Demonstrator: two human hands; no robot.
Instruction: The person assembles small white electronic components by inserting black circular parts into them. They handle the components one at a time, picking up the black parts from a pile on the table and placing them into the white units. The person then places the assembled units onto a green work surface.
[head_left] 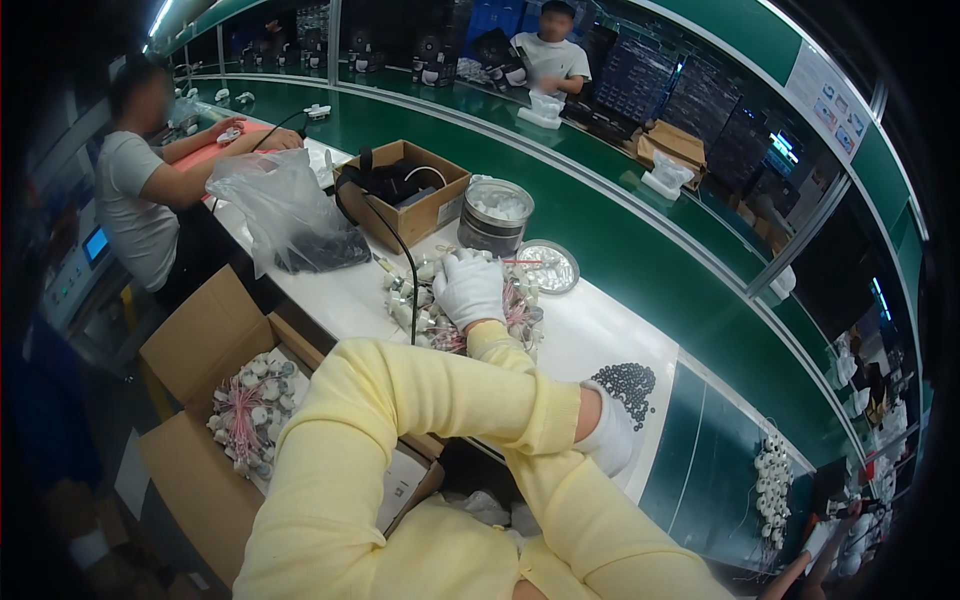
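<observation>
My right hand [470, 287], in a white glove, lies palm down on a pile of small white parts with red wires [412, 300] on the white table [590, 330]; its fingers curl into the pile. My left arm in a yellow sleeve crosses over the right arm. My left hand [610, 437], also gloved, sits at the table's near edge, just below a patch of small black beads [627, 383]. What its fingers hold is hidden.
A round metal tin [497, 215] of white pieces and its lid [548, 267] stand behind the pile. A cardboard box of black cables [405, 192], a plastic bag [288, 215], a floor carton of wired parts [250, 402], a green conveyor [640, 250] and a seated co-worker [140, 185] surround them.
</observation>
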